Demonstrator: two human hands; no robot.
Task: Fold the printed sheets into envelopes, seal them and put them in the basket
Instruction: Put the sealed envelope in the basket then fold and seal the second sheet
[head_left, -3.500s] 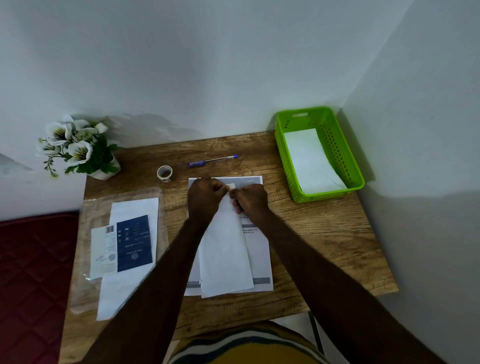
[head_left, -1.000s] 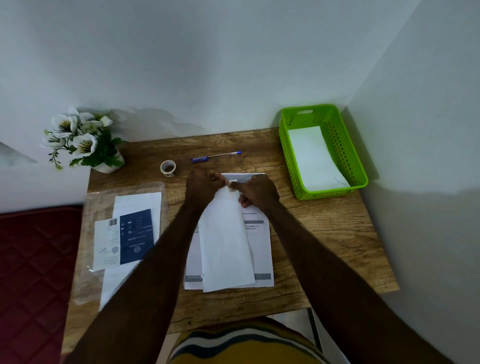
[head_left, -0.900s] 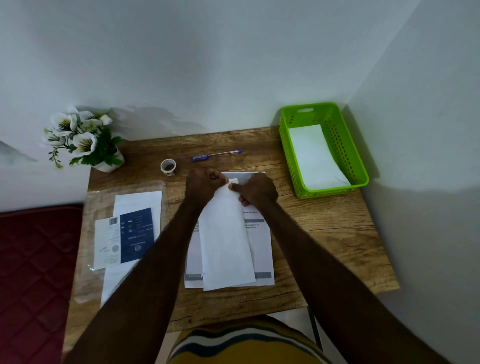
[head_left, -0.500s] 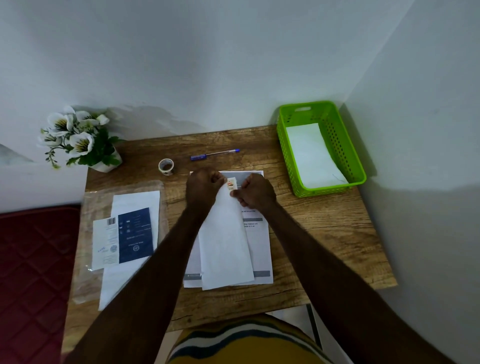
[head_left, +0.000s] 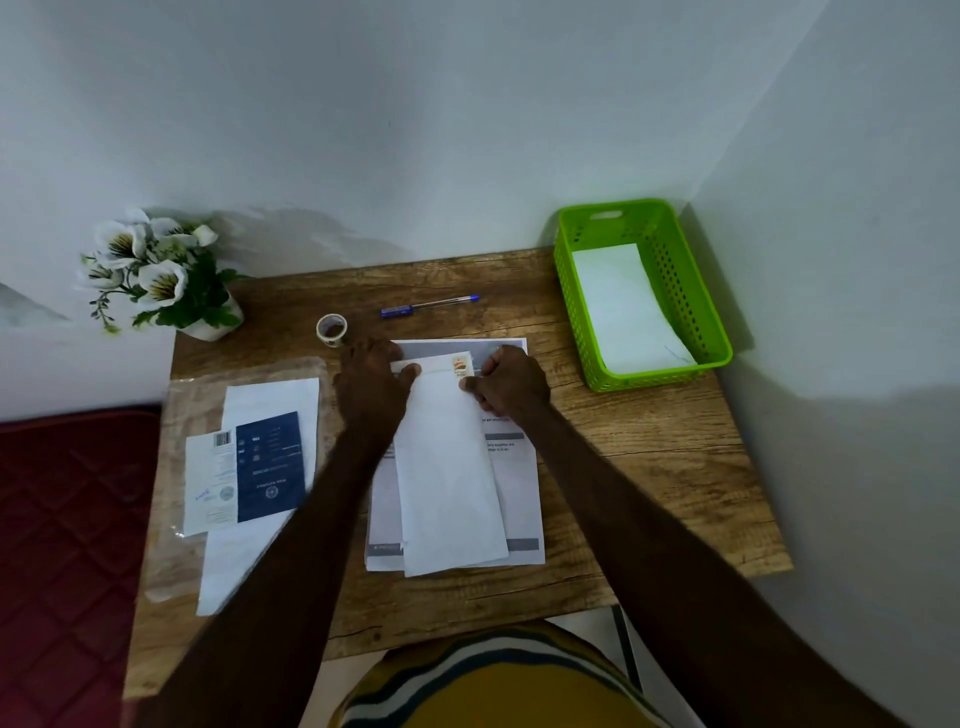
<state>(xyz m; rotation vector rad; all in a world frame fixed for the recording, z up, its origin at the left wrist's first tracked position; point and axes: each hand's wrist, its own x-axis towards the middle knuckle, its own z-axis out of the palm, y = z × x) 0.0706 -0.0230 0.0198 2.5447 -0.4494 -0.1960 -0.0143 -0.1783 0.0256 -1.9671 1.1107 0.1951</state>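
A long white envelope (head_left: 447, 467) lies lengthwise on a printed sheet (head_left: 517, 483) in the middle of the wooden table. Its top flap is folded down, with a small coloured sticker (head_left: 461, 365) across the flap near the right corner. My left hand (head_left: 371, 387) pinches the envelope's top left corner, thumb on the flap. My right hand (head_left: 511, 384), fingers curled, pinches the right edge just below the sticker. A green basket (head_left: 569, 291) at the back right holds a white envelope (head_left: 623, 312).
A tape roll (head_left: 331, 328) and a blue pen (head_left: 428, 305) lie behind the hands. A flower pot (head_left: 161, 275) stands at the back left corner. A clear plastic sleeve (head_left: 176, 493) with white envelopes and a dark blue leaflet (head_left: 267, 467) lies on the left.
My hands have moved apart along the flap, from touching at its middle to its two corners. The sticker between them now shows fully. The envelope has stayed in place.
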